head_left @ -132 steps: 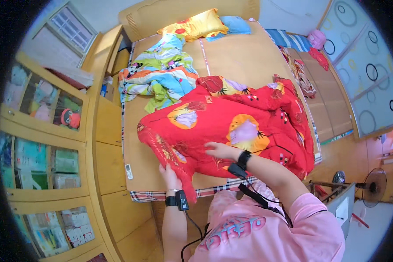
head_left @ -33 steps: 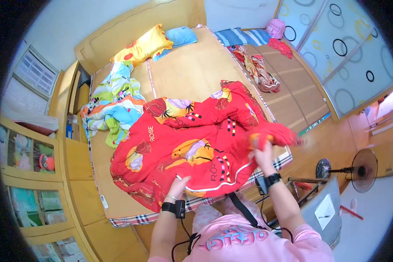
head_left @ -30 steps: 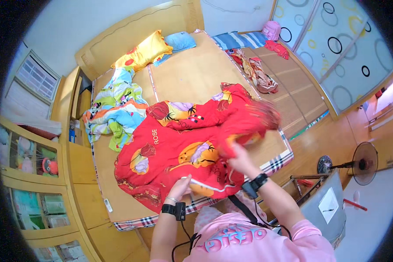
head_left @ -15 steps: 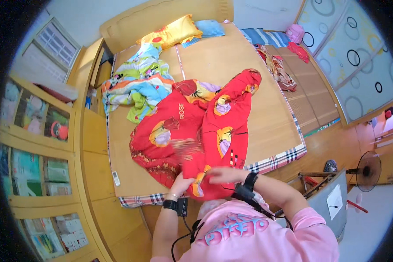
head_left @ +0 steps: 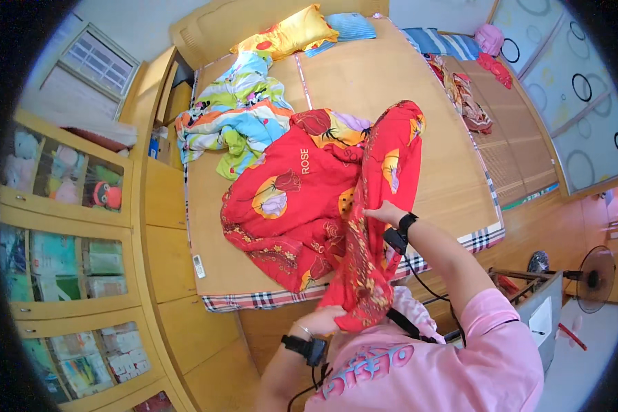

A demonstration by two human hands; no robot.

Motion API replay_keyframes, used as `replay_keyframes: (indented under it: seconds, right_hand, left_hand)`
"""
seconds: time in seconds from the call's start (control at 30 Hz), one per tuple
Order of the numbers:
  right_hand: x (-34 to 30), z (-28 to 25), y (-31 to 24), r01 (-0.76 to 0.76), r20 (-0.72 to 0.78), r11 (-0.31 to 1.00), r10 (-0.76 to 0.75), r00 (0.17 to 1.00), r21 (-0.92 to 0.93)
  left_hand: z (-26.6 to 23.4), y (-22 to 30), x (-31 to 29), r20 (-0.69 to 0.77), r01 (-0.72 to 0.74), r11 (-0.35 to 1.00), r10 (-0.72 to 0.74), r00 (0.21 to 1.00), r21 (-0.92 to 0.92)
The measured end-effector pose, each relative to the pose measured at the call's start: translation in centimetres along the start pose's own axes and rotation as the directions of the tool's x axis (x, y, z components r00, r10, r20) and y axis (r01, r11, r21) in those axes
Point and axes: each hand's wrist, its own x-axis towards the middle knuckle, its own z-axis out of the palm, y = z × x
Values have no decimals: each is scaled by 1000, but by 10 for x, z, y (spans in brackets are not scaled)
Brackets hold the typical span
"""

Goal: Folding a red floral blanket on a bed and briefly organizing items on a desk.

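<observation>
A red quilt (head_left: 281, 185) with large yellow and purple flowers lies bunched across the lower middle of the bed (head_left: 453, 199). Its near end is drawn over the bed's front edge toward my body. My left hand (head_left: 321, 321) is closed on this end, close to my pink shirt. Farther out and to the right, my right hand (head_left: 384, 214) grips a gathered fold of the same quilt. The fingertips of both hands are partly hidden in the cloth. Dark straps with small devices sit on both wrists.
A colourful crumpled cover (head_left: 237, 117) lies at the bed's left, with yellow (head_left: 288, 34) and blue (head_left: 350, 36) pillows at its head. A glass-door cabinet (head_left: 141, 254) stands along the left. A fan (head_left: 595, 278) and a grey-topped table (head_left: 546, 316) are at right.
My right hand has moved outward and up the quilt, while my left hand has drawn its near end down toward me. The quilt's right part is now folded over. The view has shifted slightly.
</observation>
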Motion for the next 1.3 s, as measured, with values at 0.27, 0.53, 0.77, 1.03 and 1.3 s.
replay_keyframes:
  seconds: [0.27,0.53,0.77,1.03,1.3]
  right_hand:
    - [75,52,57,-490,-274,857,439,856,-157]
    - [141,-18,180,-33,-56,738,-6,998,-674]
    - [69,-141,14,214,-372,950,-289,882,-228]
    - [-91,-423,54,14,-727,827,-502,468,-562]
    - [-111,-485,238,-158,-800,910,-241,550,-383]
  left_hand:
    - [43,8,-39,123,85,767,-8,992,-636]
    - [-21,83,17,407,428,826,-272,872,-366]
    - [-13,96,100,-33,106,507,-257,966,-855]
    - [-50,174,330,-219,-264,791,168,961,-552]
    - [-22,258,427,-84,20,997,-26,996,-71]
